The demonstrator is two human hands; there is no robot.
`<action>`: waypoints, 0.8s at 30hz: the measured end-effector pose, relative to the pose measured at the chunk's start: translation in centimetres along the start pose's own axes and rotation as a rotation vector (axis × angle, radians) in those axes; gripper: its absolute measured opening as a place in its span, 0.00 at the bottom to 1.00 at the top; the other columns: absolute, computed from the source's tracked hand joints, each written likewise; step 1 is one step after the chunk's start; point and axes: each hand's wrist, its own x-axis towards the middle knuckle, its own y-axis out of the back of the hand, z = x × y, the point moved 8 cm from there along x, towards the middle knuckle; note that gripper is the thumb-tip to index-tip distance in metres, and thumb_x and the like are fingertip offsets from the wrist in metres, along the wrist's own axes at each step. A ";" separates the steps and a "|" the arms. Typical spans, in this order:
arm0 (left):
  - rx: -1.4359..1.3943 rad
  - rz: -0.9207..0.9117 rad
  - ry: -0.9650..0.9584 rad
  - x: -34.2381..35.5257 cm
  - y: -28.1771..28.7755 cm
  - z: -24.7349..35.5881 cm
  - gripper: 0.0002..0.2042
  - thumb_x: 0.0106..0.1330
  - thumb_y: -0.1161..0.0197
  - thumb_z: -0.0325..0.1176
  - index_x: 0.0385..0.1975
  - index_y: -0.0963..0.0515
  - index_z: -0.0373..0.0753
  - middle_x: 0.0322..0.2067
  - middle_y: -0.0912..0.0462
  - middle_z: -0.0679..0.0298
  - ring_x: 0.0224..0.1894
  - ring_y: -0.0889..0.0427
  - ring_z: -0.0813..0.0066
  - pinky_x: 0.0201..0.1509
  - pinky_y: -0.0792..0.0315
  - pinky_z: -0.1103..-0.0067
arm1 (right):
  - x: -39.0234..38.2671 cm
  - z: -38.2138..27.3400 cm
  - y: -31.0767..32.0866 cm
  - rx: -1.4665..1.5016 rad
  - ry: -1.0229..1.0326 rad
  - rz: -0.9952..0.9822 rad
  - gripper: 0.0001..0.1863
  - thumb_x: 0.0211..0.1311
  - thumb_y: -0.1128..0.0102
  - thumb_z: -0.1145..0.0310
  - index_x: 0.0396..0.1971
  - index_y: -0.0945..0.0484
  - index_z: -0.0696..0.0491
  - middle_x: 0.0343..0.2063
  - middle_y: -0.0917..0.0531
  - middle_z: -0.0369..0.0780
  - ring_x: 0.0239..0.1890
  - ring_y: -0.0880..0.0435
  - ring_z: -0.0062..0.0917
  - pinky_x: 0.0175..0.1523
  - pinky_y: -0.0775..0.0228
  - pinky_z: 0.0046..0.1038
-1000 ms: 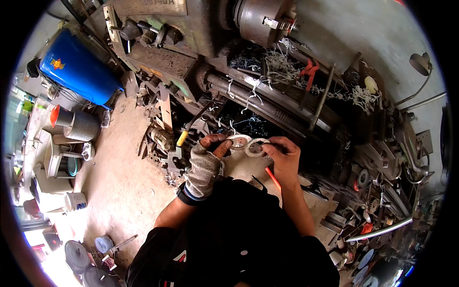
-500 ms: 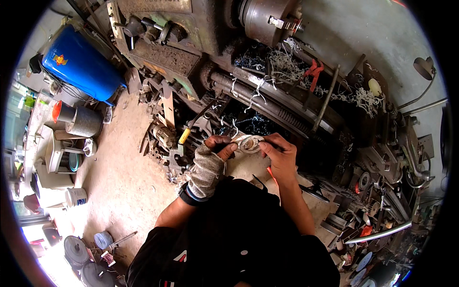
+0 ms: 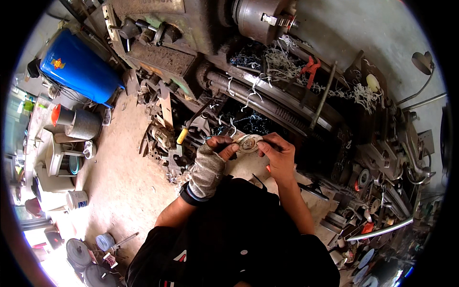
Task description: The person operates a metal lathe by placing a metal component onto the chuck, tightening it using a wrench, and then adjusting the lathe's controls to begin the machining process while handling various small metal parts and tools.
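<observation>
Cluttered workshop, lathe (image 3: 196, 33) beyond, left hand (image 3: 216, 152) in a grey glove (image 3: 206, 174), right hand (image 3: 279, 154) bare, both nearly closed, pinching overlapping pale rings (image 3: 248, 150) from opposite sides, above the floor (image 3: 119, 186).

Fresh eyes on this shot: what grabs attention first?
Probably the large blue container at upper left, the boldest colour. Then the lathe chuck at top centre, with pale curly shavings below it. Mid-frame, the partly gloved left hand and bare right hand pinch pale ring-shaped parts.
</observation>
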 end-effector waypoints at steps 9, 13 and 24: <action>0.104 -0.035 -0.061 -0.3 -0.4 0.1 0.12 0.68 0.32 0.35 0.43 0.21 0.34 0.35 0.18 0.66 0.37 0.22 0.79 0.44 0.27 0.80 | -0.6 0.0 0.8 -0.004 -0.022 0.019 0.07 0.62 0.31 0.78 0.37 0.16 0.64 0.32 0.18 0.37 0.28 0.22 0.18 0.34 0.31 0.21; 0.070 -0.050 -0.022 -0.5 -0.6 -0.1 0.10 0.68 0.31 0.33 0.43 0.20 0.34 0.35 0.18 0.65 0.38 0.21 0.78 0.45 0.27 0.80 | -0.7 -0.1 0.8 -0.016 -0.022 0.019 0.07 0.62 0.31 0.77 0.37 0.16 0.64 0.31 0.18 0.37 0.29 0.22 0.18 0.35 0.31 0.21; 0.157 -0.113 -0.118 -0.8 -0.8 1.0 0.10 0.68 0.33 0.31 0.44 0.18 0.33 0.35 0.17 0.63 0.36 0.20 0.77 0.43 0.26 0.79 | -1.0 -0.2 0.7 -0.049 -0.030 0.038 0.07 0.62 0.31 0.77 0.38 0.16 0.64 0.31 0.18 0.36 0.29 0.23 0.16 0.35 0.32 0.19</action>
